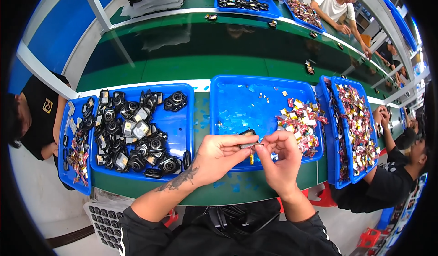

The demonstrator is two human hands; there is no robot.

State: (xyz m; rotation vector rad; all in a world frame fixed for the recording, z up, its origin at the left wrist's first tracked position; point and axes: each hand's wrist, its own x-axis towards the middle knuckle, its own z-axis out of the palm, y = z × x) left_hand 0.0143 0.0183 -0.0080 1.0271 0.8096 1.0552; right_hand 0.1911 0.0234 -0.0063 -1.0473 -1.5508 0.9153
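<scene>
My left hand (222,158) grips a small black watch case (247,133) between thumb and fingers, over the near edge of the middle blue tray (219,98). Fingertips of my right hand (280,158) are pinched together at the case's right side; what they hold is too small to make out. A yellow strip (252,159) hangs below the case, between my two thumbs. Right of my hands, inside the middle tray, lies a pile of small pink, white and yellow parts (301,128). Blue film scraps (235,114) are scattered across that tray's floor.
On the left, a blue tray (178,132) holds many black watch cases (132,123). Stacked trays of small parts (353,123) stand at right. A conveyor belt (173,50) runs beyond, carrying a few pieces (310,67). Co-workers (335,5) sit across and on both sides.
</scene>
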